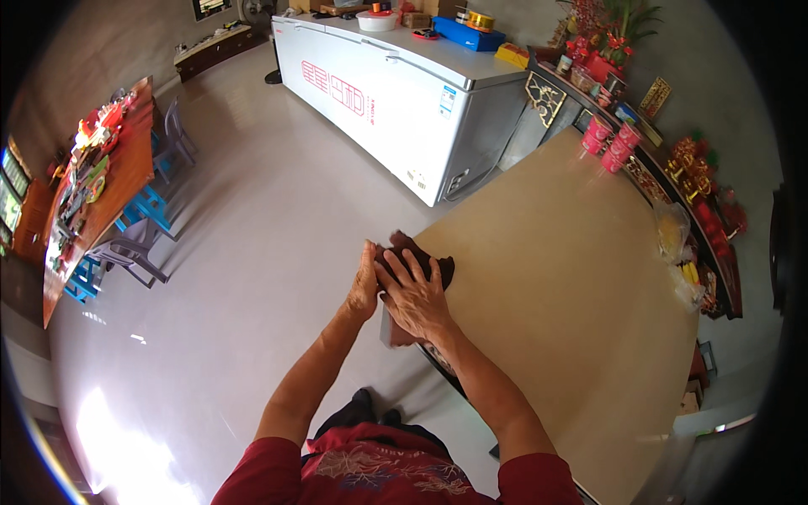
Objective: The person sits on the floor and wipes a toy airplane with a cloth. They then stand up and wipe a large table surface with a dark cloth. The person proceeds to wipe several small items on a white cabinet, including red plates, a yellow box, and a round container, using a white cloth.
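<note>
A dark brown cloth [438,268] lies bunched over the near-left corner of the tan-topped table [539,278]. My right hand [414,295] presses on it from above, fingers stretched and spread, the cloth showing between and beyond them. Against the cloth's left side, at the table's edge, stands my left hand [364,282], seen edge-on with its fingers straight and upright; its palm is hidden. Brown material also hangs below my right hand at the corner, and I cannot tell whether it is cloth or part of the table.
A long white chest freezer [370,101] stands ahead. Pink cans [619,147] and plastic bags [672,231] sit along the table's far right side by a dark carved cabinet [644,181]. At left are a cluttered wooden table [109,185], purple chairs [135,252] and blue stools [150,206].
</note>
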Available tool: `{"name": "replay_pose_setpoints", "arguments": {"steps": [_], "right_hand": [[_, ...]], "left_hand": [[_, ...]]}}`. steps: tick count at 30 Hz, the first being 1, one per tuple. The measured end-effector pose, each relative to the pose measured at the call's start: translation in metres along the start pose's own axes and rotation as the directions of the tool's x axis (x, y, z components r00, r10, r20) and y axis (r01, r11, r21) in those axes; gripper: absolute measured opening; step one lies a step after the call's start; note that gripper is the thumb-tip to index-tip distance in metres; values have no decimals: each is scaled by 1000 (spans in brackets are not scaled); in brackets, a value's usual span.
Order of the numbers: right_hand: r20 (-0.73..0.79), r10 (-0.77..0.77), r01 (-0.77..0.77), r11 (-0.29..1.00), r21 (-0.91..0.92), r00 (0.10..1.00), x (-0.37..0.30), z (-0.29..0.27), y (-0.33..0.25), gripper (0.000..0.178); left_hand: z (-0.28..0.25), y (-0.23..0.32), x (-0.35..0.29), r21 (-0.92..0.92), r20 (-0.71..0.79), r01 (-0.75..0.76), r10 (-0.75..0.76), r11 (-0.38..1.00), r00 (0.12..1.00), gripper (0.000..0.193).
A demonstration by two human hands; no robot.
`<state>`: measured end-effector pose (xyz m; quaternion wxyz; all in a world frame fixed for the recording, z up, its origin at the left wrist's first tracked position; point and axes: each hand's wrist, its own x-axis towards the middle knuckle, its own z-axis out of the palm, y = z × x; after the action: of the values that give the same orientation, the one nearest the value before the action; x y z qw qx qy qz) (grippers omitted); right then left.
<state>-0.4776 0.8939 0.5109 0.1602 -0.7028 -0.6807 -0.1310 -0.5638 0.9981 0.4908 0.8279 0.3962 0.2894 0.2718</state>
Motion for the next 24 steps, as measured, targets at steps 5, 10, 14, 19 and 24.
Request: {"name": "replay_pose_setpoints", "arguments": {"steps": [5, 10, 14, 19, 24], "right_hand": [[82, -28, 27, 999, 24, 996, -76, -50, 2, 48], [165, 148, -150, 989, 2, 975, -151, -91, 9, 50], [179, 281, -278, 960, -46, 943, -166, -92, 7, 52], [88, 389, -374, 915, -147, 917, -108, -65, 15, 54], [-33, 481, -471, 838, -276, 876, -37, -19, 60, 55]], "left_hand": [[-33, -18, -10, 568, 1, -245, 297, 786, 955, 68], [-36, -4, -16, 788, -35, -199, 366, 582, 930, 63], [-26, 8, -8, 817, 155, -327, 366, 474, 918, 58], [-20, 21, 16, 774, 463, -514, 225, 369, 858, 60], [-28, 31, 33, 795, 580, -544, -77, 269, 811, 83]]}}
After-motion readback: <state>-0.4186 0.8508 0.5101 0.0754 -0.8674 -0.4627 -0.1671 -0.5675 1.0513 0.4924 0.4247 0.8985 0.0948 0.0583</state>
